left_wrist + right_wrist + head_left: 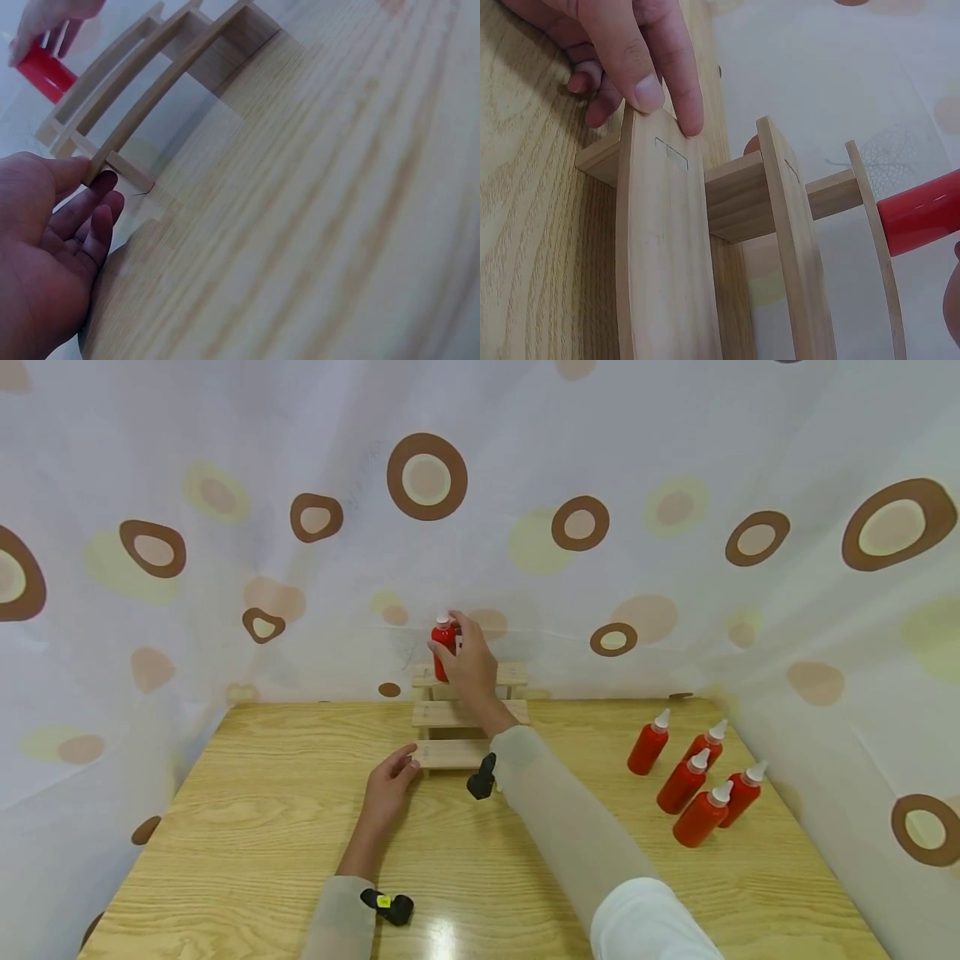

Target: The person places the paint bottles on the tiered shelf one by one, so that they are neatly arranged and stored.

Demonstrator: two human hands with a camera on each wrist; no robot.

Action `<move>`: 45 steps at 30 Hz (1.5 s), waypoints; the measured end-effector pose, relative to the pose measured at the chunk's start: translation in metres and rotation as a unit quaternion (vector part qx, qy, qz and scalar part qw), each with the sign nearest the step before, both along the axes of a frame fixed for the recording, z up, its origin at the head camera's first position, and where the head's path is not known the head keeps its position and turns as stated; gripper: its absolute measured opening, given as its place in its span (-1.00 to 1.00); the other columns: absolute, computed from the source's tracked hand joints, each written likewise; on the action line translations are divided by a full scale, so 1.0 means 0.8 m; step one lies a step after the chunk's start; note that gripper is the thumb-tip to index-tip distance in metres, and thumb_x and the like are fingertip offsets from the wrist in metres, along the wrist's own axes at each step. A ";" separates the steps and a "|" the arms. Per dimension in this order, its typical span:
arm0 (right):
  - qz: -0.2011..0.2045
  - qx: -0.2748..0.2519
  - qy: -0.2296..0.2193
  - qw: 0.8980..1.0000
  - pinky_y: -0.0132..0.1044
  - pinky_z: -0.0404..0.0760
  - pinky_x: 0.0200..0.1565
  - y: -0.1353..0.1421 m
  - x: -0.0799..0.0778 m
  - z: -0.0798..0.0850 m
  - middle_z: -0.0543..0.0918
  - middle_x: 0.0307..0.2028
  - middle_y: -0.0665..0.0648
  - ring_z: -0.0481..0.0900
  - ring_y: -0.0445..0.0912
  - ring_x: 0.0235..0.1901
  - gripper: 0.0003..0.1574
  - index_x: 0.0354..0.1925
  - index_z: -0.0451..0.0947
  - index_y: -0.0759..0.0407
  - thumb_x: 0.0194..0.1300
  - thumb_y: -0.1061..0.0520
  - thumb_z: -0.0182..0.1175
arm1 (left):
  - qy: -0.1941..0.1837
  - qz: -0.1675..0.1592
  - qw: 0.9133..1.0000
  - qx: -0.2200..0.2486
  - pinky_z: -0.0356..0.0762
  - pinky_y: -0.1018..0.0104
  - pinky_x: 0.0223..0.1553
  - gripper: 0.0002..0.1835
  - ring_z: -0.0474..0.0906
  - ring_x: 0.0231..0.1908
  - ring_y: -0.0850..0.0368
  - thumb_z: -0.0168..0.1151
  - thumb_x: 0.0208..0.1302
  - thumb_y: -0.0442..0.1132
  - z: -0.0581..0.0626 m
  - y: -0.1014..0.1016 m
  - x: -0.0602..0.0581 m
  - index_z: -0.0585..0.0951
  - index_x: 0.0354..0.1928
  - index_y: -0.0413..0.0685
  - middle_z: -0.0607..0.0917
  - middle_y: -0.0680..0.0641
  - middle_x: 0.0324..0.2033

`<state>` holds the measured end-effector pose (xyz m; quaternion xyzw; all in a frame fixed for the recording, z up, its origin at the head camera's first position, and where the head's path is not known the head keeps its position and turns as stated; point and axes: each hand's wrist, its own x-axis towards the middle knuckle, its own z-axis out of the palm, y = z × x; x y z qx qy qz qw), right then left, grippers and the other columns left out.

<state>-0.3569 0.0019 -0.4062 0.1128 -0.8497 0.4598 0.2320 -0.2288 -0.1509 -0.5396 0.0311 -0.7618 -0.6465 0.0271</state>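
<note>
A three-tier wooden step rack (450, 713) stands at the back of the table. On the left end of its top step is a red squeeze bottle (440, 667) with a white cap, upright. My right hand (472, 668) holds this bottle from the right, thumb in front. In the right wrist view the bottle's red base (919, 216) meets the top step. My left hand (387, 787) pinches the left end of the lowest step between thumb (69, 171) and forefinger, its other fingers curled beneath.
Several more red bottles (701, 818) with white pointed nozzles stand grouped at the right of the wooden table (270, 827). A patterned sheet (495, 468) hangs close behind the rack and along both sides. My right forearm (570, 818) crosses over the table's middle.
</note>
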 end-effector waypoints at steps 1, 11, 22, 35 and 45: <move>0.000 0.001 -0.002 1.000 -0.05 0.61 0.12 0.002 0.001 0.001 0.54 0.22 0.05 0.54 -0.03 0.15 -0.25 0.41 0.32 -0.07 0.36 -0.12 0.32 | 0.000 -0.001 1.000 0.000 0.40 -0.02 0.24 -0.56 0.46 0.23 -0.11 0.16 0.50 -0.19 0.000 0.001 0.000 0.52 0.35 -0.09 0.58 -0.27 0.20; -0.007 -0.027 0.009 1.000 -0.03 0.58 0.11 0.036 0.021 0.001 0.54 0.23 0.07 0.52 0.04 0.17 -0.30 0.40 0.34 -0.01 0.41 -0.12 0.27 | -0.002 -0.001 1.000 -0.006 0.44 0.05 0.22 -0.59 0.51 0.16 -0.06 0.16 0.50 -0.19 -0.001 0.004 -0.002 0.55 0.34 -0.02 0.62 -0.22 0.13; 0.016 -0.016 0.079 0.997 0.02 0.61 0.11 0.093 0.076 -0.008 0.56 0.14 0.19 0.54 0.02 0.16 -0.33 0.34 0.41 0.15 0.37 -0.02 0.33 | 0.002 0.006 1.000 -0.025 0.46 0.09 0.18 -0.59 0.52 0.15 -0.05 0.16 0.50 -0.20 -0.002 0.003 0.000 0.55 0.33 -0.05 0.64 -0.22 0.10; 0.018 -0.048 0.041 0.998 -0.01 0.62 0.05 0.155 0.167 -0.011 0.56 0.12 0.10 0.52 -0.06 0.15 -0.31 0.36 0.41 0.03 0.35 -0.09 0.34 | -0.006 0.008 1.000 -0.023 0.46 0.33 0.03 -0.58 0.48 0.03 0.08 0.17 0.50 -0.21 0.002 0.003 -0.002 0.55 0.34 -0.06 0.63 -0.17 0.02; -0.052 -0.044 -0.027 0.997 -0.32 0.61 0.03 0.218 0.237 -0.021 0.55 0.18 0.06 0.50 -0.11 0.17 -0.25 0.38 0.39 0.02 0.31 -0.07 0.38 | -0.013 0.004 1.000 -0.001 0.47 0.41 0.01 -0.57 0.46 0.07 0.07 0.18 0.49 -0.16 0.002 0.002 0.003 0.54 0.35 -0.03 0.60 -0.17 0.07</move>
